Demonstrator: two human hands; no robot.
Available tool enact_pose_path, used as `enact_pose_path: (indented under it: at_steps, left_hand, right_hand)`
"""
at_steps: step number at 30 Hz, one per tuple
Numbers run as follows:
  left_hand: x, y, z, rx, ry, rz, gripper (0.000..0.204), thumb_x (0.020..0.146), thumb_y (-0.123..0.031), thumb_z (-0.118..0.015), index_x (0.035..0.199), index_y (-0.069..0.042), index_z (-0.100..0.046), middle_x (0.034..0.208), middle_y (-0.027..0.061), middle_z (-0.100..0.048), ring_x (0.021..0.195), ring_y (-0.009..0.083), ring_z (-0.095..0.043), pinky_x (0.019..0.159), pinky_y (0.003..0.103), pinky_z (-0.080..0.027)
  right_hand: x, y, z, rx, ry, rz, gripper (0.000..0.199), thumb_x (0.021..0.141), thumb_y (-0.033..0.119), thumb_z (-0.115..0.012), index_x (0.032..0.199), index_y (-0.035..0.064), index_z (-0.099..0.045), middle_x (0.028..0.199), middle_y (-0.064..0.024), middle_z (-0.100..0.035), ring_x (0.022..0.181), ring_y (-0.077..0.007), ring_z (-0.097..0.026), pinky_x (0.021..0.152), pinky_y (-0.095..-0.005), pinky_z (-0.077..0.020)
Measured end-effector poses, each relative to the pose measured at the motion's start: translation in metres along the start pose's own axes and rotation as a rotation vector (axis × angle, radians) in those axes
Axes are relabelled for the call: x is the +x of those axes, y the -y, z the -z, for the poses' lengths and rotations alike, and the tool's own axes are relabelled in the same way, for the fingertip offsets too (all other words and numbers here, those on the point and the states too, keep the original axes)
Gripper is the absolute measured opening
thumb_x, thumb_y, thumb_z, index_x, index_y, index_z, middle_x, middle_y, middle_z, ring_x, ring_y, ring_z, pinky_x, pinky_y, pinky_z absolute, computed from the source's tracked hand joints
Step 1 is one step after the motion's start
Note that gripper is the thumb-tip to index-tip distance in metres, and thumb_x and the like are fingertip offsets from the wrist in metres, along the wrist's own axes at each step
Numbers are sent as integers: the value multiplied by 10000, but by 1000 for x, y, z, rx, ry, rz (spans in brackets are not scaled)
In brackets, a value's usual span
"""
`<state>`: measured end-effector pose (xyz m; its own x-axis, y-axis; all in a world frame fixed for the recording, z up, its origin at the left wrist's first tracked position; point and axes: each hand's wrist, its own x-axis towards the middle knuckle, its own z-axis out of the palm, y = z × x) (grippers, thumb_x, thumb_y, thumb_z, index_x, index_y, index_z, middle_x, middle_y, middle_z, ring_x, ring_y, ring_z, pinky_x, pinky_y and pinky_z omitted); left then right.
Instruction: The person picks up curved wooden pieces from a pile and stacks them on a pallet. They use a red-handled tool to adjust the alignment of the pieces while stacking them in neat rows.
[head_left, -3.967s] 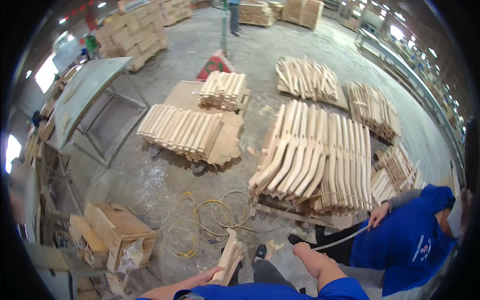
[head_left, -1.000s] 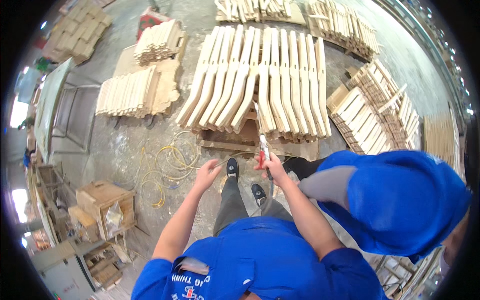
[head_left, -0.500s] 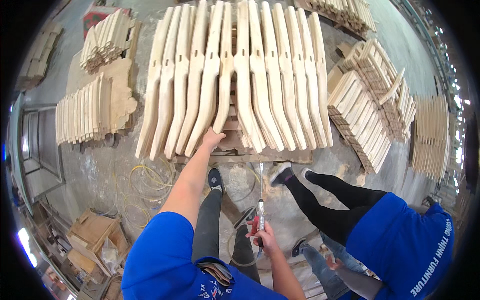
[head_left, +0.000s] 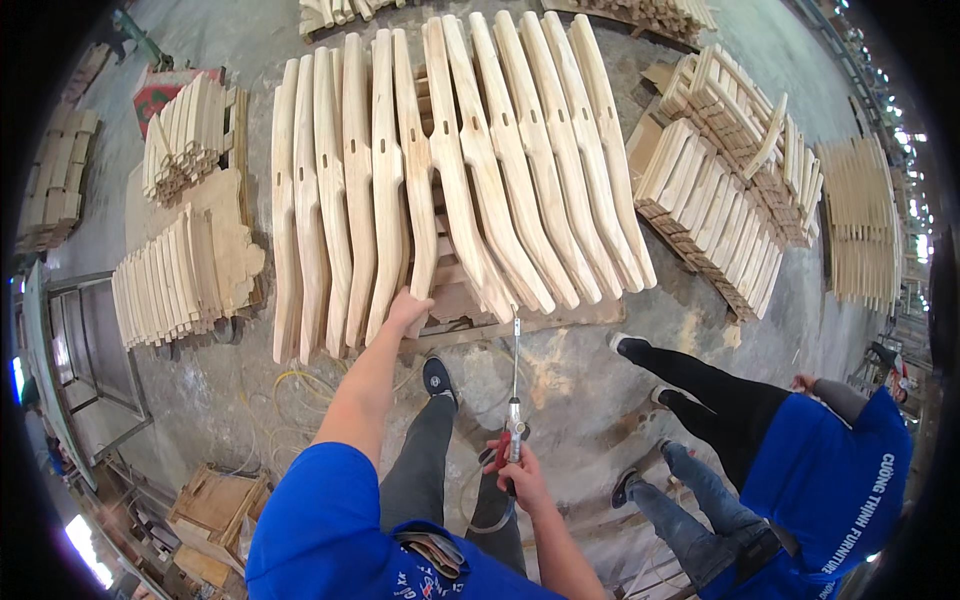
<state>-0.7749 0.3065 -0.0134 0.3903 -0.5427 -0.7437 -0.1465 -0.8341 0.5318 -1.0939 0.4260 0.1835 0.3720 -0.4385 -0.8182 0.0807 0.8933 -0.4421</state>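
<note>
1. Head view: pale curved wooden pieces are lying side by side across a pallet, dark slots showing midway along them, a narrow gap dividing the row.
2. The left hand is reaching in, touching the lower end of one piece beside that gap! Its fingers are partly hiding at the wood, so how far they're closing, I cannot tell.
3. Now the right hand: fingers are curling round a gun-like tool, holding it, its long metal rod pointing at the row, the tip sitting just beside the lower ends.
4. A thin hose is looping below.
5. Writing watch: white lettering is running across a co-worker's blue shirt, and white letters with a small red mark are showing on the wearer's own blue shirt.
6. Far left, a red panel is standing behind smaller wood stacks.
</note>
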Motion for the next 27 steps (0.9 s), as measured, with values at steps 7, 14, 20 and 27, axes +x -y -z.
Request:
enact_pose_path:
  at_steps: [7, 14, 20, 27]
  left_hand:
    - [-17, -11, 0, -165, 26, -2, 602, 571, -197, -685, 1075, 67, -487, 966, 192, -603, 879, 277, -598, 792, 351, -474]
    - [-46, -36, 21, -384, 299, -38, 424, 683, -147, -638, 1043, 36, -508, 840, 131, -606, 730, 208, -620, 619, 326, -499]
    - [-82, -56, 91, -902, 622, 56, 319, 755, -139, -555, 1027, 23, -517, 802, 118, -594, 708, 214, -613, 628, 330, -530]
    - [-118, -41, 116, -1074, 828, -40, 515, 683, -309, -607, 1043, 48, -516, 873, 148, -581, 802, 264, -593, 778, 362, -490]
  right_hand:
    - [4, -11, -5, -67, -5, 82, 517, 681, -68, -455, 1190, 13, -434, 1149, -125, -519, 933, -227, -572, 560, -248, -453]
    - [4, -10, -4, -132, -30, 133, 534, 694, -68, -440, 1220, 20, -409, 1090, -107, -532, 860, -186, -578, 543, -243, -449]
    - [24, 25, -27, -137, -101, 288, 509, 726, -65, -408, 1223, 44, -381, 980, -92, -538, 717, -136, -553, 528, -237, -436]
    - [98, 166, -102, -386, 80, 364, 157, 885, 138, -444, 976, 26, -506, 668, -24, -530, 553, -113, -511, 514, -270, -442]
